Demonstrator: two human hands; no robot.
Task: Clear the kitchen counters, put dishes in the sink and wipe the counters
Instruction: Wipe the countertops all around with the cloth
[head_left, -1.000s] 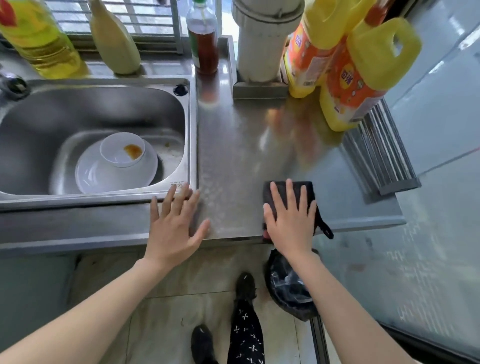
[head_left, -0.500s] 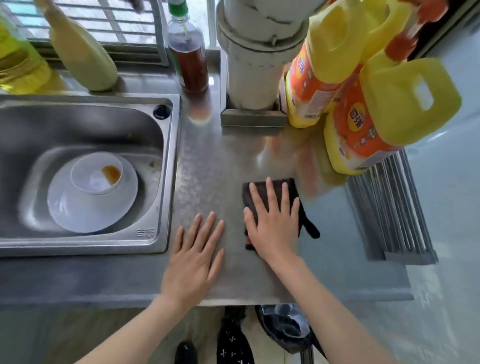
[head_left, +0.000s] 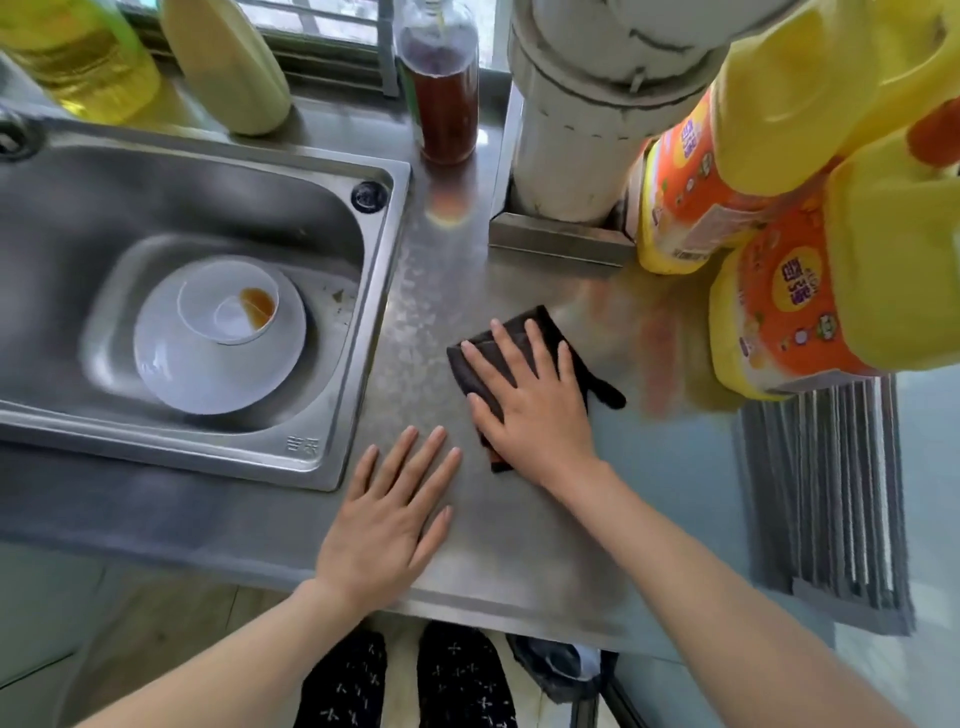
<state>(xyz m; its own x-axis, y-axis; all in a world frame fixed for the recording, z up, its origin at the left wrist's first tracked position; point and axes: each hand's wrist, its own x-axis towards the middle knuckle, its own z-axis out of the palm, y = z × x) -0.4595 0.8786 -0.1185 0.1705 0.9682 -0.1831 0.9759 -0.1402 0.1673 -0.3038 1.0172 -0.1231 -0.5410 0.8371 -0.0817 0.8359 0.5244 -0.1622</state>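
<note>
A dark folded cloth (head_left: 524, 327) lies on the steel counter (head_left: 519, 545) right of the sink. My right hand (head_left: 530, 400) presses flat on the cloth with straight fingers. My left hand (head_left: 387, 514) rests flat on the bare counter just left of it, fingers spread, holding nothing. In the sink (head_left: 374, 332) a white plate (head_left: 171, 374) carries a small white bowl (head_left: 228, 304) with a brown sauce stain.
Two yellow detergent jugs (head_left: 810, 270) stand at the right back, beside a thick white pipe (head_left: 576, 135). A brown sauce bottle (head_left: 447, 98), a cream bottle (head_left: 228, 67) and an oil bottle (head_left: 78, 57) line the back. A grey ribbed mat (head_left: 826, 488) hangs at the right edge.
My right hand has slid the cloth away from the front edge toward the back and slightly left. My left hand moved forward onto the counter beside it.
</note>
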